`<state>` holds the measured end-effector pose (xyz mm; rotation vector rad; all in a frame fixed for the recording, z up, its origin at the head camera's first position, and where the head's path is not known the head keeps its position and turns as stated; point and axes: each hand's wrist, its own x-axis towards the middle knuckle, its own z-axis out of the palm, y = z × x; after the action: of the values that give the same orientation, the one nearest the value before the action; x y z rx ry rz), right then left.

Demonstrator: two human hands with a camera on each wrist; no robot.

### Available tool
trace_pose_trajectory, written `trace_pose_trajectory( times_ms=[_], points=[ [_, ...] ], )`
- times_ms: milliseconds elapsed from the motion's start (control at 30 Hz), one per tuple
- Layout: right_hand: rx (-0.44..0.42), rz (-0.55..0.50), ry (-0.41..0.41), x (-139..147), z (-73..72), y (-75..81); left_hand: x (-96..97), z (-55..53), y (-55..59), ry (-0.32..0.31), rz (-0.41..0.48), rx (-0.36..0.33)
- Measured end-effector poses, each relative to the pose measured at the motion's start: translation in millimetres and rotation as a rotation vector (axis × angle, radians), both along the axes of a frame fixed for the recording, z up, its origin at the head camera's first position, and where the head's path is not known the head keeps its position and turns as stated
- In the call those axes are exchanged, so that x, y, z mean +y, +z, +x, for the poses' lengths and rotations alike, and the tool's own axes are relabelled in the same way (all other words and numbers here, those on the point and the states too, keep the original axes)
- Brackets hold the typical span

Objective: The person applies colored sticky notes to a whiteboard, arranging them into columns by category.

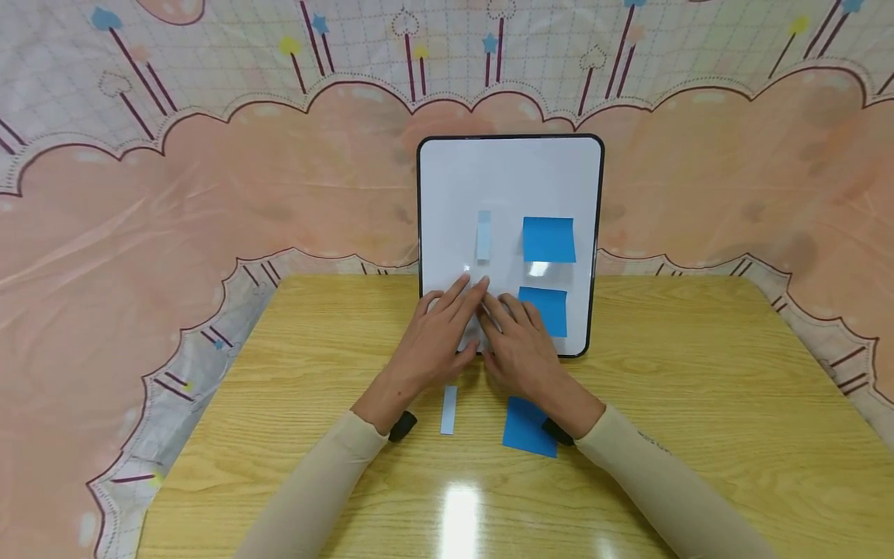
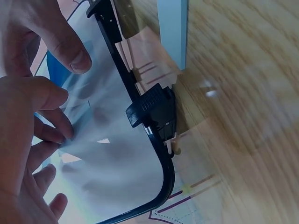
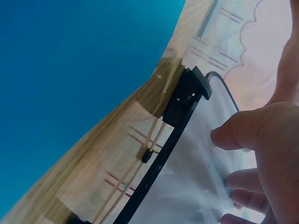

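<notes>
A white board (image 1: 454, 178) with a black rim stands on the table. My left hand (image 1: 434, 338) lies over its lower middle, fingertips on the white surface. Beside it, my right hand (image 1: 517, 349) reaches in from the other side, and the fingertips of both hands meet close together. Above them a narrow pale-blue strip (image 1: 484, 235) is on the board. Two blue paper squares are on its right half, an upper one (image 1: 549, 240) and a lower one (image 1: 555, 314) partly covered by my right hand. I cannot tell whether anything lies under my fingertips.
On the wooden table (image 1: 314, 373), another pale-blue strip (image 1: 448, 410) lies in front of the board. A further blue paper square (image 1: 527, 427) sits below my right wrist. Black clips (image 2: 154, 109) hold the board's lower edge. A patterned cloth (image 1: 314, 194) hangs behind.
</notes>
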<state>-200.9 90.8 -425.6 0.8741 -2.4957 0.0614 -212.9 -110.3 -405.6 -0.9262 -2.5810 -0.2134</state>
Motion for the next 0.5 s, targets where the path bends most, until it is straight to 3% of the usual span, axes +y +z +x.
trace_pose_trajectory(
  times_ms=[500],
  points=[
    [0.004, 0.003, -0.004, 1.2, 1.4, 0.2, -4.9, 0.9, -3.7, 0.036, -0.046, -0.028]
  ],
)
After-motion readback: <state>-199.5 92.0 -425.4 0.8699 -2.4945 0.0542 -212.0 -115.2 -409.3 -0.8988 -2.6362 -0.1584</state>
